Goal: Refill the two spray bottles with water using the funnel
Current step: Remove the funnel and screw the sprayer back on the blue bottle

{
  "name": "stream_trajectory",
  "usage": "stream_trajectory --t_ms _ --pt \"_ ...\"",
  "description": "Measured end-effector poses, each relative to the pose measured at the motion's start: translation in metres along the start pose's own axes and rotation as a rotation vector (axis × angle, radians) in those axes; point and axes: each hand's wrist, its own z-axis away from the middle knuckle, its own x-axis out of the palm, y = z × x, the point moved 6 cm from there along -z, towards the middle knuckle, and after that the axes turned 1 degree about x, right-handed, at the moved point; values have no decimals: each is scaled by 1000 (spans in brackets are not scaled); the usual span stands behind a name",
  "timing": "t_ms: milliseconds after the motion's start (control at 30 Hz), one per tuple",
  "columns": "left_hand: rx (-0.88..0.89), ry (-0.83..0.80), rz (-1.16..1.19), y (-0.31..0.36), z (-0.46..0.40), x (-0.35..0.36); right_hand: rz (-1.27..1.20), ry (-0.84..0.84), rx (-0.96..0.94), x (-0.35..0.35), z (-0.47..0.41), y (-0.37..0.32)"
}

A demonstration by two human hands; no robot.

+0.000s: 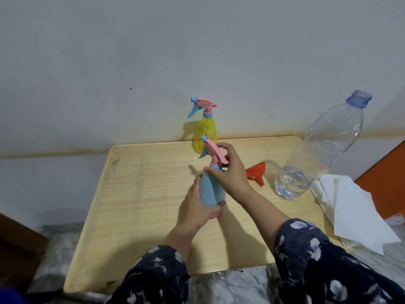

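Funnel on table — between held sprayer, water bottle.

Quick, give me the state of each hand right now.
Left hand: closed around the body of the blue spray bottle, holding it upright on the table.
Right hand: fingers closed on that bottle's collar below the pink spray head.

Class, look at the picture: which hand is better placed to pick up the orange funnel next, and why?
Probably the right hand: the funnel lies just beside it, while the left hand grips the blue spray bottle.
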Motion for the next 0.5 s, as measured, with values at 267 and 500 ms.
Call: stream_trajectory --t_ms 267,500 --pt "56 30 101 31 -2 -23 37 -209 -96 -5 -17 -28" --pt "40 118 -53 46 2 -40 83 -116 -110 -7 -24 -49"
